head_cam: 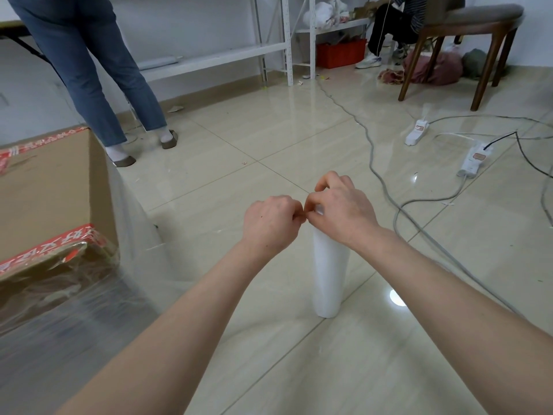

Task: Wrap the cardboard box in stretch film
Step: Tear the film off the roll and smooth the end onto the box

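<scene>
I had the stretch film roll (pixel 327 271) standing upright on the tiled floor (pixel 239 130), at the middle of the scene, close in front of me. My right hand (pixel 341 205) was curled over its top end, fingers bent down around the rim. My left hand (pixel 270 224) met it from the left, thumb and fingertips pinched tight at the same rim; I couldn't make out the film edge between them.

The cardboard box (pixel 45 190) sat at the left, well apart from the roll, its near corner already under clear film (pixel 89 295). A loose sheet hung off its right edge to the floor. Between box and roll the tiles gave me free room.

To the right, grey cables (pixel 371 145) snaked from far to near just beside the roll, leading to two white power strips (pixel 475 158). Farther off stood a person in jeans (pixel 89 70) at far left, white shelving (pixel 269 40) with a red crate (pixel 341 53) behind, and a wooden chair (pixel 466 40) at far right.

Red tape (pixel 51 250) on the box carried white characters I couldn't read. The power strips bore small labels, too small to read.
</scene>
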